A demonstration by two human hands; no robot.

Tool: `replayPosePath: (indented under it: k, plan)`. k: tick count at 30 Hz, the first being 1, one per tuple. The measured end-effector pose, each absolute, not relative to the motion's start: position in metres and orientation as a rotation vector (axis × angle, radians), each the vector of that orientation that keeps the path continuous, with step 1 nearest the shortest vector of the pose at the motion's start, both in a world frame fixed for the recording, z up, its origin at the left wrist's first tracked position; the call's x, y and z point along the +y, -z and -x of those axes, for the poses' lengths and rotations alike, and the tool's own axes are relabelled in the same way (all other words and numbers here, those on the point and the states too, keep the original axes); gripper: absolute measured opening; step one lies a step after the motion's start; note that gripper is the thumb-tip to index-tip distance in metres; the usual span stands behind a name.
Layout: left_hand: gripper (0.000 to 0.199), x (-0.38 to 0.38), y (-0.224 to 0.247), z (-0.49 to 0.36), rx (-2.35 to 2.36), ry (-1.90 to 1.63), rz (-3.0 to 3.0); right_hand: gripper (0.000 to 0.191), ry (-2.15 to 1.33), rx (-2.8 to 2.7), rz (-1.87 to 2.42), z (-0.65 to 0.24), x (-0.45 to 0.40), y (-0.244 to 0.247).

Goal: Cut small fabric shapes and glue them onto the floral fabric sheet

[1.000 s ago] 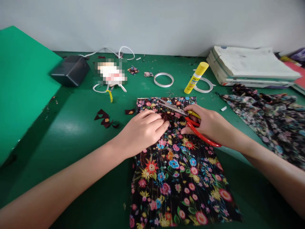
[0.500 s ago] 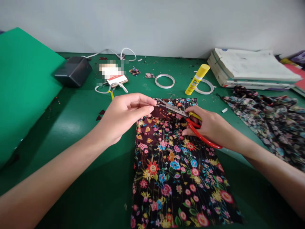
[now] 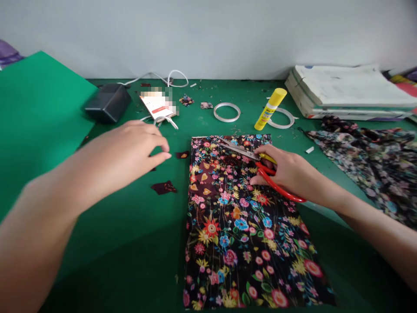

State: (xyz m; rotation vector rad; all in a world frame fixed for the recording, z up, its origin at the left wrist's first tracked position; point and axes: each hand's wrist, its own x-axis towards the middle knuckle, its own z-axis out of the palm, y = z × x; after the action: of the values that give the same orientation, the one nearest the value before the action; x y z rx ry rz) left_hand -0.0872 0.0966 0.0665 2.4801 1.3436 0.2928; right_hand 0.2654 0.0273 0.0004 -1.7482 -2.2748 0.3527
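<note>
My right hand (image 3: 282, 169) is closed around the red and yellow handles of a pair of scissors (image 3: 239, 150). The blades point left, slightly parted, over the far part of a black floral-covered rectangle (image 3: 241, 224). To the left of that rectangle, my left hand (image 3: 140, 145) is in the air, thumb and forefinger apart, with nothing visible between them. Below its fingertips a dark maroon fabric scrap (image 3: 164, 188) lies on the green table. A smaller scrap with a leaf shape (image 3: 183, 154) lies by the rectangle's left edge. Leaf-patterned maroon patches (image 3: 203, 178) show on the rectangle.
Behind the rectangle are a yellow glue stick (image 3: 270, 109), two tape rolls (image 3: 227, 112) (image 3: 282, 118) and a phone (image 3: 158, 104) with a white cable. A black box (image 3: 108, 103) stands at left, stacked books (image 3: 345, 93) at right. Crumpled floral fabric (image 3: 374, 169) lies at right.
My left hand has moved left, away from the scissors tips, and its pinch has opened. The speckled maroon piece by the blades is gone from there; a similar scrap shows on the table at left.
</note>
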Motion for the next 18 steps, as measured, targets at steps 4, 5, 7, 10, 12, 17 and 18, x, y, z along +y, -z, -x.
replayPosePath:
  k: [4,5,7,10,12,17,18]
  plan:
    - [0.022,0.083,-0.053,0.051,1.025,-0.050,-2.749,0.070,-0.335,-2.286,1.736,-0.265,0.027,-0.001]
    - [0.023,0.079,-0.049,0.042,0.988,-0.013,-2.759,0.071,-0.331,-2.288,1.735,-0.265,0.027,-0.001]
    - [0.026,0.072,-0.044,0.031,0.962,-0.018,-2.807,0.071,-0.328,-2.290,1.734,-0.265,0.027,-0.001]
    - [0.022,0.068,-0.037,0.028,0.942,-0.098,-2.824,0.070,-0.335,-2.290,1.741,-0.266,0.027,-0.001]
    - [0.018,0.068,-0.035,0.030,0.926,-0.136,-2.740,0.070,-0.343,-2.289,1.745,-0.266,0.028,-0.002]
    - [0.015,0.070,-0.039,0.032,0.927,-0.210,-2.510,0.068,-0.363,-2.283,1.756,-0.265,0.027,-0.004]
    - [0.014,0.069,-0.041,0.030,0.949,-0.234,-2.450,0.067,-0.368,-2.281,1.758,-0.265,0.027,-0.004]
